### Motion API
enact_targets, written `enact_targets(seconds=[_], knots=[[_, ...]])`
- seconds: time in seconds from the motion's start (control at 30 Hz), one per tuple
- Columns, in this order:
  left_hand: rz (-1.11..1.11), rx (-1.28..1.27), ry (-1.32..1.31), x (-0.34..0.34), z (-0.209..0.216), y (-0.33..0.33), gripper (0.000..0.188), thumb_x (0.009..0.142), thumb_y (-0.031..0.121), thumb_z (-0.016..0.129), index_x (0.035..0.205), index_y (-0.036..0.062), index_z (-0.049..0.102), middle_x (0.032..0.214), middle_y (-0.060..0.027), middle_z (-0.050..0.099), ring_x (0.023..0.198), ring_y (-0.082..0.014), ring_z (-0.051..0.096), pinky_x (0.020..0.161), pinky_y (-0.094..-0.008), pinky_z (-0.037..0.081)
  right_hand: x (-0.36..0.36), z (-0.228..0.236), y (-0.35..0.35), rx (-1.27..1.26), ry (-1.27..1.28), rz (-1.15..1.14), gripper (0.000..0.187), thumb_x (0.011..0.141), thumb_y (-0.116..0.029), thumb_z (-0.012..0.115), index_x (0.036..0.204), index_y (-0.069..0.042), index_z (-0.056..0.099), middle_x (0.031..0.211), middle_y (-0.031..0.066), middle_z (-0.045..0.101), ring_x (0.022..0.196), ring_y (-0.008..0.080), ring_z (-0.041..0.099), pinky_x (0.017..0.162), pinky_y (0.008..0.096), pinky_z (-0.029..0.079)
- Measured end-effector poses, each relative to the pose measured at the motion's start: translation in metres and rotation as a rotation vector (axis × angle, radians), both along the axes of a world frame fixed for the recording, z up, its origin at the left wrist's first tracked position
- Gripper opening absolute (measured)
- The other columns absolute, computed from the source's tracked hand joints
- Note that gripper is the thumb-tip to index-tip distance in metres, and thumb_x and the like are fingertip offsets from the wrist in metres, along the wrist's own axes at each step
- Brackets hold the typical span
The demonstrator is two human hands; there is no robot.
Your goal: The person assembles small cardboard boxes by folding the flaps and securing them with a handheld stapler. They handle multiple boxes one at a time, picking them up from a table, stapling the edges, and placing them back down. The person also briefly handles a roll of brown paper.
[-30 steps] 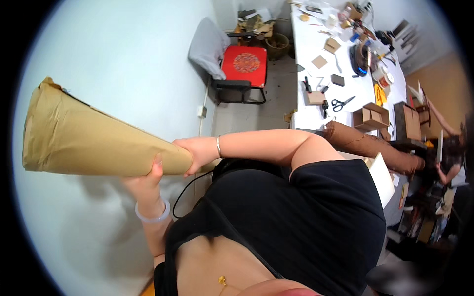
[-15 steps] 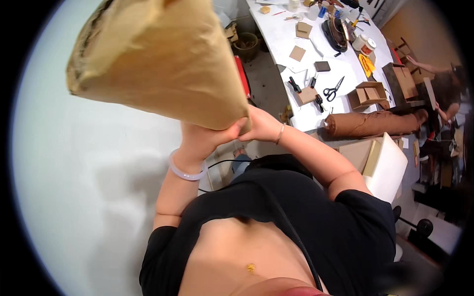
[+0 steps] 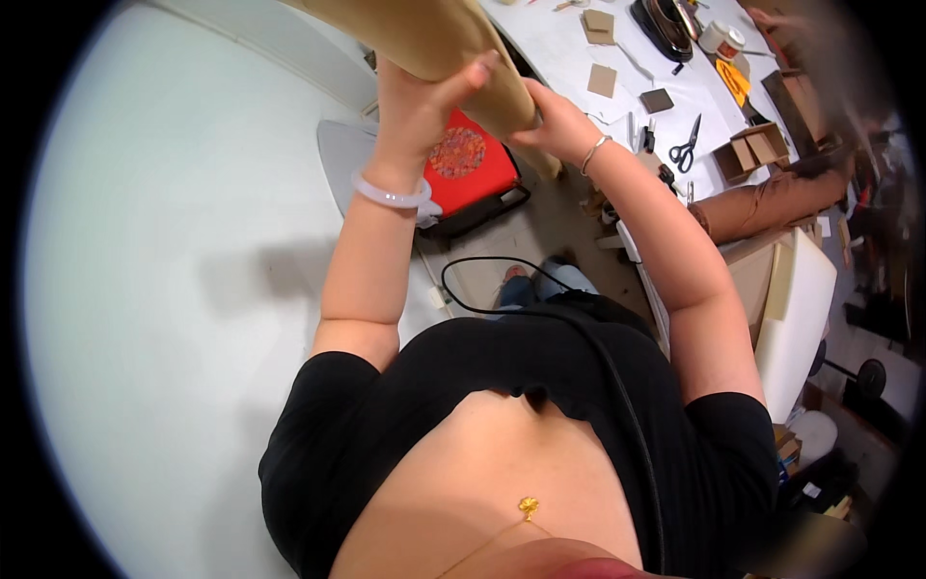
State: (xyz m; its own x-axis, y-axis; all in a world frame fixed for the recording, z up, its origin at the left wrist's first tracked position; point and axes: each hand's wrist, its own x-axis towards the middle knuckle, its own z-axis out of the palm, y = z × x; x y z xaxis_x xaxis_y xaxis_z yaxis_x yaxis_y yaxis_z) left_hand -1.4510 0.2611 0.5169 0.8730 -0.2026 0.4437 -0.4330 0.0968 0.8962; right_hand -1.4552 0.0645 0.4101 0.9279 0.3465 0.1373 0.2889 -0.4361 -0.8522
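Note:
A long tan roll [image 3: 453, 48], apparently wrapped in paper, slants from the upper edge down toward the floor. Its upper end is cut off by the picture. My left hand [image 3: 417, 108] is closed around its near side, thumb lying across the surface, the other fingers hidden behind it. Further down the roll, my right hand [image 3: 559, 127] grips the opposite side, with its fingers partly out of sight. A pale bangle [image 3: 391, 196] circles my left wrist, and a thin bracelet [image 3: 595, 154] my right.
A red seat [image 3: 477, 169] stands beyond my left hand. On the white table [image 3: 704, 106] lie black scissors [image 3: 686, 145], cardboard pieces, an open cardboard box [image 3: 750, 152] and jars. A brown roll [image 3: 772, 205] lies along its near end. A black cable [image 3: 458, 261] loops before me.
The tan roll has swung away from me and up, its lower end now showing past my right hand. My hands have moved apart along it, and the red seat has come into view.

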Motion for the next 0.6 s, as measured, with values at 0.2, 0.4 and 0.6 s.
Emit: enact_targets(seconds=[0.2, 0.4, 0.6], knots=[[0.253, -0.044, -0.024, 0.089, -0.055, -0.020, 0.049, 0.081, -0.004, 0.076, 0.125, 0.0014, 0.053, 0.115, -0.0067, 0.061, 0.106, -0.0188, 0.061, 0.096, -0.0349, 0.050, -0.033, 0.060, -0.038, 0.223, -0.335, -0.208, 0.023, 0.091, -0.011, 0.068, 0.112, -0.001, 0.066, 0.103, 0.0123, 0.072, 0.096, 0.0291, 0.069, 0.085, 0.0355, 0.054], [0.282, -0.054, -0.013, 0.120, -0.072, -0.032, 0.066, 0.079, 0.002, 0.082, 0.133, 0.0011, 0.044, 0.125, -0.0092, 0.054, 0.115, -0.0200, 0.055, 0.101, -0.0359, 0.046, -0.150, 0.184, -0.124, 0.219, -0.828, -0.125, 0.030, 0.095, -0.019, 0.051, 0.124, -0.016, 0.057, 0.094, 0.0110, 0.065, 0.079, 0.0254, 0.064, 0.075, 0.0431, 0.052], [0.160, 0.160, 0.077, 0.078, -0.056, -0.063, 0.053, 0.079, 0.014, 0.085, 0.121, -0.0007, 0.058, 0.118, -0.0086, 0.060, 0.108, -0.0199, 0.058, 0.098, -0.0359, 0.047, -0.170, 0.220, -0.154, 0.066, -0.956, -0.394, 0.034, 0.104, -0.038, 0.036, 0.129, -0.022, 0.053, 0.091, 0.0091, 0.057, 0.072, 0.0224, 0.058, 0.071, 0.0460, 0.049]])
